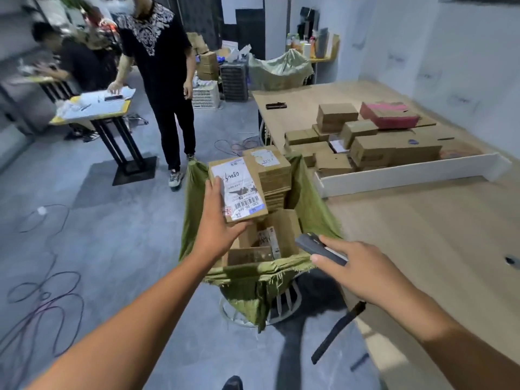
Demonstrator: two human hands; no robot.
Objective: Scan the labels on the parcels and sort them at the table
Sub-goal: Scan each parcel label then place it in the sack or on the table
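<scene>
Head view: the left hand [218,218] grips a brown cardboard parcel [239,190], thumb over its white barcoded label [235,185], above the green sack [315,212] of boxes beside the table [422,235]; the right hand [363,266] pinches a dark scanner [312,243], fingers partly curled.

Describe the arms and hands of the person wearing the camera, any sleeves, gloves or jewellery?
Both forearms are bare up to the frame edge: no sleeves show. The left hand and right hand wear no gloves, and no rings, watch or bracelets are visible. A dark strap dangles below the right wrist; whether it loops round it is hidden.
</scene>
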